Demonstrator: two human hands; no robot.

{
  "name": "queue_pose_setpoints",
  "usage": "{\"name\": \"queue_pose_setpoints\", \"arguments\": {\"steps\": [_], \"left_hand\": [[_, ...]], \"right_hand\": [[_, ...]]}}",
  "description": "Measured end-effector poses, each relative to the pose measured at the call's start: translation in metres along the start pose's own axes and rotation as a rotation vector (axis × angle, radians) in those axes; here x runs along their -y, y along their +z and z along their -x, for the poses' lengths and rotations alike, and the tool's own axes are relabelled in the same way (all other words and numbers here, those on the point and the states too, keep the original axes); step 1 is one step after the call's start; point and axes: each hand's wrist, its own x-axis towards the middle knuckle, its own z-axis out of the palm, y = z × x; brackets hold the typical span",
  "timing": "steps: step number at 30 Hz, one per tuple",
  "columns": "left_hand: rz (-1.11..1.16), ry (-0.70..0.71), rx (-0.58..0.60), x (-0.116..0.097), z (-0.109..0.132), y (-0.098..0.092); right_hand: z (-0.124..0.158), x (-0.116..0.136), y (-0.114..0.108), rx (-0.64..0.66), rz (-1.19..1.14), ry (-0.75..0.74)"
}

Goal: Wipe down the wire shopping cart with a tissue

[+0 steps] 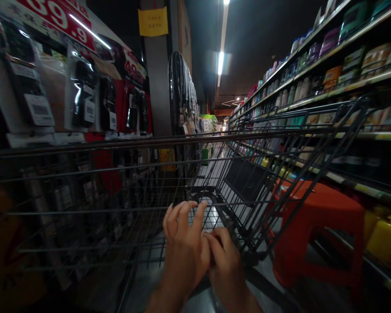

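While I watch from afar, the shopping cart [189,140] shows thin, dark wire bars crossing into an open grid, and a smooth, orange-red plastic stool [329,198] stands to the right of the right hand [226,263]. The cart spreads ahead of the fingertips and to either side; the left hand's [184,241] fingers are released, loosely bent and parted, while the right's curl against it, pinching something or nothing, I cannot tell in this dimness.

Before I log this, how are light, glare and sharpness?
Head view: dim overall, left hand and right hand darkening toward the wrists; same view: coloured flare around a ceiling light, white glare streak across the red price sign, yellow bottles soft at lower right.
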Motion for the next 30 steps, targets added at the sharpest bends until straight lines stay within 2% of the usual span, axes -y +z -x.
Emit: {"name": "queue_pose_setpoints", "arguments": {"steps": [3,6,10,13,17,20,23,30], "left_hand": [[-0.023,0.032,0.015,0.003,-0.001,-0.001],[-0.050,0.067,0.022,0.005,-0.002,-0.003],[-0.053,0.084,0.017,0.008,-0.001,-0.004],[-0.033,0.104,0.017,0.014,0.001,-0.002],[-0.019,0.121,-0.001,0.024,0.003,-0.002],[-0.019,0.134,0.017,0.030,0.005,-0.007],[-0.008,0.134,0.024,0.034,0.006,-0.012],[-0.009,0.106,0.031,0.038,0.004,-0.020]], "right_hand": [[0.006,0.003,0.002,0.035,0.003,-0.017],[0.006,0.004,-0.003,0.119,-0.044,0.075],[-0.007,-0.002,-0.025,0.211,-0.049,0.207],[-0.025,-0.013,-0.055,0.086,0.013,0.208],[-0.049,-0.028,-0.095,-0.225,0.204,0.155],[-0.057,-0.038,-0.111,-0.346,0.316,0.141],[-0.056,-0.044,-0.109,-0.351,0.316,0.122],[-0.040,-0.042,-0.092,-0.239,0.235,0.031]]}}
